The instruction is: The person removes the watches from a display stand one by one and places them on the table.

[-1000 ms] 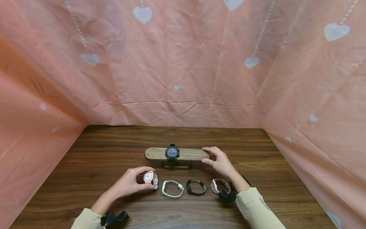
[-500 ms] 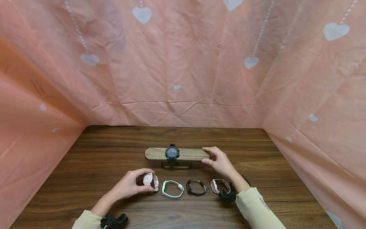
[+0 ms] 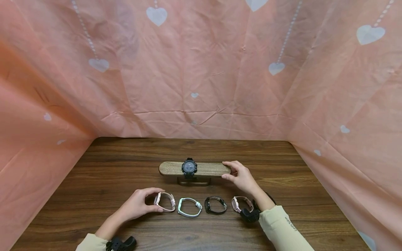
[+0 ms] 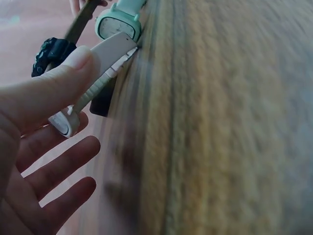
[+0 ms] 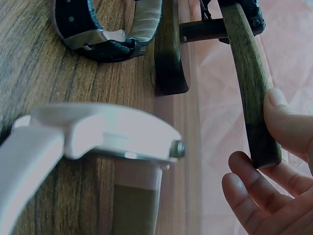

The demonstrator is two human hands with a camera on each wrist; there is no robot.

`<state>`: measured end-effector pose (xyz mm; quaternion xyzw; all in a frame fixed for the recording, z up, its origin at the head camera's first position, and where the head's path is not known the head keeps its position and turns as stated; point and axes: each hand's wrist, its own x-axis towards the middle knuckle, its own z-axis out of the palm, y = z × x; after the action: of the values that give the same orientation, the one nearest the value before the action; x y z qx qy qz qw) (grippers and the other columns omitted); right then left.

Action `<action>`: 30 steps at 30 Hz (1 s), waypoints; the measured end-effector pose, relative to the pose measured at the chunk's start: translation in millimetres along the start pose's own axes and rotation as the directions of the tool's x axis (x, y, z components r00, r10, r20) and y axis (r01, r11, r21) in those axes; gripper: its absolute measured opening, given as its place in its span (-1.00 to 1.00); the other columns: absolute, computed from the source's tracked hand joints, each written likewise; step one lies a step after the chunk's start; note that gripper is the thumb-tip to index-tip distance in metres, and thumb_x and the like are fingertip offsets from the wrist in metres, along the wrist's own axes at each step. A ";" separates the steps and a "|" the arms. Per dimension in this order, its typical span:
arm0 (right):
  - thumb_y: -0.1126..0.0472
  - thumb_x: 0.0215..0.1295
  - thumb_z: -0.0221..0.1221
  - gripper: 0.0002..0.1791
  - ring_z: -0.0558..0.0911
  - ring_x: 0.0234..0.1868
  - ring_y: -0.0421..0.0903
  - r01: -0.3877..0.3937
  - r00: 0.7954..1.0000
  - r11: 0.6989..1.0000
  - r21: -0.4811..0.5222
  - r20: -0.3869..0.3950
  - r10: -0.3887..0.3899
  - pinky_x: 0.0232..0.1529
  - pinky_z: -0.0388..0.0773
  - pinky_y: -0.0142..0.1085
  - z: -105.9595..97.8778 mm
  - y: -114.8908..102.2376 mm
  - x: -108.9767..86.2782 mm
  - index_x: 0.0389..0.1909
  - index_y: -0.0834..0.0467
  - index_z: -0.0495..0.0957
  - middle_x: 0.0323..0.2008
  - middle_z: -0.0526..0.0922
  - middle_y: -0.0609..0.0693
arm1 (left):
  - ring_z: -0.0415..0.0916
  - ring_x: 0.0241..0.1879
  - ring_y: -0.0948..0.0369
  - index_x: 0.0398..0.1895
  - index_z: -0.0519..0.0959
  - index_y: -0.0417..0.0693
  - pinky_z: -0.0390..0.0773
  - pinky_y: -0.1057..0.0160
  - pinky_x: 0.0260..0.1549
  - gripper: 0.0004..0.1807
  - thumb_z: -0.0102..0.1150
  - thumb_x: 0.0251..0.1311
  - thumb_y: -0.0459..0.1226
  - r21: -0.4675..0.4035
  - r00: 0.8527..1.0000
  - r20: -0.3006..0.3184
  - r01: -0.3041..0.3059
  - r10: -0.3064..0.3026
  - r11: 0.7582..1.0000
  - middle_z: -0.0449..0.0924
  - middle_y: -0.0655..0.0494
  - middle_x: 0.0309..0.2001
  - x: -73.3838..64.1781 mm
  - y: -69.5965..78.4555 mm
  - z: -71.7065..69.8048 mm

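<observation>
My left hand pinches a pale pink wristwatch between thumb and fingers at the left end of a row of watches. Its strap is buckled into a loop, and the watch stands on edge, its dial turned left. In the left wrist view the thumb presses the pale strap. My right hand grips the right end of a wooden watch stand, thumb on the near side and fingers on the far side. A chunky black digital watch is strapped round the stand's bar, left of its middle.
Right of the pink watch stand a mint-white watch, a black watch and another pink watch, partly behind the right wrist's camera. A pink curtain rises round the wooden table.
My left hand has lowered the pink watch and moved slightly left. The watch has turned from dial facing up to standing on edge in line with the row. My right hand stays on the stand.
</observation>
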<state>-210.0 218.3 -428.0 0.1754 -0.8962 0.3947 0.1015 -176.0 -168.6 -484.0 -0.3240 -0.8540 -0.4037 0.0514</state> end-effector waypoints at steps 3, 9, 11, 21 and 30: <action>0.23 0.00 0.37 -0.44 0.53 -0.33 -0.13 -0.001 1.000 1.000 0.002 0.004 0.001 -0.37 0.51 -0.35 -0.1 0.0 0.1 0.09 0.23 0.51 -0.15 0.55 0.03 | 0.51 -0.09 0.30 -0.03 0.59 0.04 0.51 0.18 -0.11 -0.41 0.40 -0.18 0.08 0.030 1.000 -0.007 0.005 -0.005 1.000 0.62 0.25 -0.11 -2.1 -2.6 0.2; 0.23 0.01 0.37 -0.45 0.52 -0.33 -0.13 -0.005 1.000 1.000 0.002 0.006 0.005 -0.37 0.50 -0.35 -0.6 -0.4 0.4 0.09 0.22 0.51 -0.15 0.55 0.03 | 0.51 -0.08 0.25 -0.03 0.61 0.09 0.49 0.17 -0.10 -0.40 0.39 -0.21 0.11 0.079 1.000 -0.017 0.027 -0.025 0.997 0.61 0.29 -0.11 -4.8 -4.3 -0.9; 0.24 0.01 0.37 -0.45 0.52 -0.34 -0.13 -0.005 1.000 1.000 0.003 0.005 0.005 -0.37 0.50 -0.35 -0.5 -0.1 0.5 0.09 0.22 0.51 -0.15 0.55 0.03 | 0.50 -0.09 0.25 -0.03 0.61 0.09 0.49 0.17 -0.12 -0.40 0.40 -0.21 0.11 0.087 0.999 -0.015 0.033 -0.032 0.996 0.61 0.29 -0.12 -5.3 -3.9 -1.2; 0.24 0.00 0.37 -0.45 0.52 -0.34 -0.14 -0.002 1.000 1.000 0.002 -0.002 0.002 -0.37 0.51 -0.35 -0.5 0.6 0.4 0.08 0.22 0.52 -0.15 0.55 0.03 | 0.48 -0.08 0.27 -0.04 0.61 0.11 0.48 0.17 -0.11 -0.43 0.42 -0.21 0.06 0.099 1.000 0.000 0.025 -0.025 0.995 0.60 0.34 -0.13 -6.2 -5.6 1.0; 0.23 0.00 0.37 -0.45 0.52 -0.34 -0.15 -0.003 1.000 1.000 0.002 -0.003 0.003 -0.36 0.50 -0.35 -0.3 -0.2 0.1 0.08 0.20 0.52 -0.14 0.55 0.02 | 0.48 -0.04 0.23 -0.02 0.59 0.09 0.46 0.13 -0.05 -0.41 0.39 -0.18 0.10 0.086 0.999 0.012 0.033 -0.034 0.996 0.59 0.31 -0.09 -5.2 -4.3 -0.4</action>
<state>-210.1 218.4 -427.7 0.1736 -0.8959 0.3959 0.1022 -174.6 -173.6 -488.4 -0.3097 -0.8763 -0.3653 0.0528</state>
